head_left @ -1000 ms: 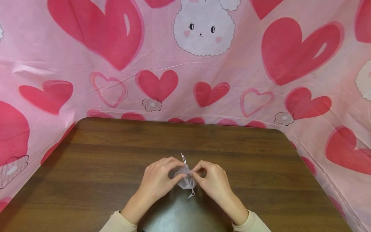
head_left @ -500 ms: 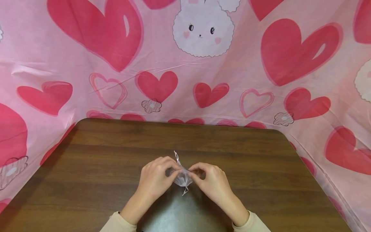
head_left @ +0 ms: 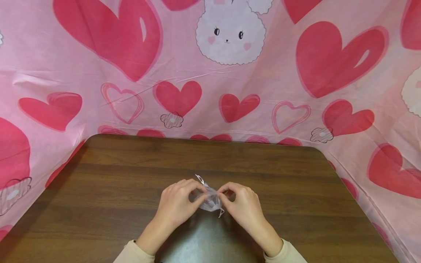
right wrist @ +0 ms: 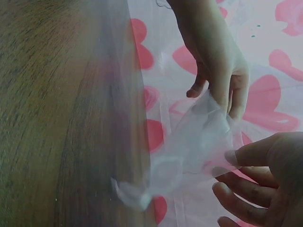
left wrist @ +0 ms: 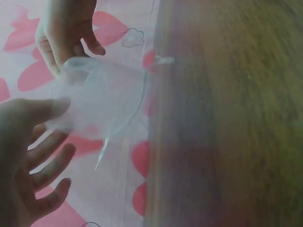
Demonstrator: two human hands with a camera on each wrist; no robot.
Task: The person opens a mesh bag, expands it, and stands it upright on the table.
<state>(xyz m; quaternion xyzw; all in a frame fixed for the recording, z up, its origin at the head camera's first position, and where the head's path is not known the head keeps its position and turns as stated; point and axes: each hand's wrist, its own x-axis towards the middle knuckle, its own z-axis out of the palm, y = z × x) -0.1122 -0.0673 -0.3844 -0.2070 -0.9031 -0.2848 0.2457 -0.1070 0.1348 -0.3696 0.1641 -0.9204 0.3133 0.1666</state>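
A small sheer white drawstring pouch (head_left: 210,204) is stretched between both hands, held above the table in the middle of the head view. My left hand (head_left: 177,201) pinches one side of it between thumb and forefinger. On the opposite side, my right hand (head_left: 242,202) pinches the fabric in the same way. One drawstring loop (head_left: 199,179) sticks up at the far side, and another string end (head_left: 221,212) dangles toward me. In the left wrist view the pouch (left wrist: 106,97) looks puffed out, with the cord running along its edge. The right wrist view shows the sheer fabric (right wrist: 189,142) creased.
A dark brown wooden table (head_left: 131,168) with rounded far corners lies under the hands. Pink cloth (head_left: 204,69) printed with red hearts and a white rabbit hangs behind it and along both sides.
The pouch has turned and shifted between the fingers; its far loop has moved left and its near string end swung right. Both hands have only moved slightly.
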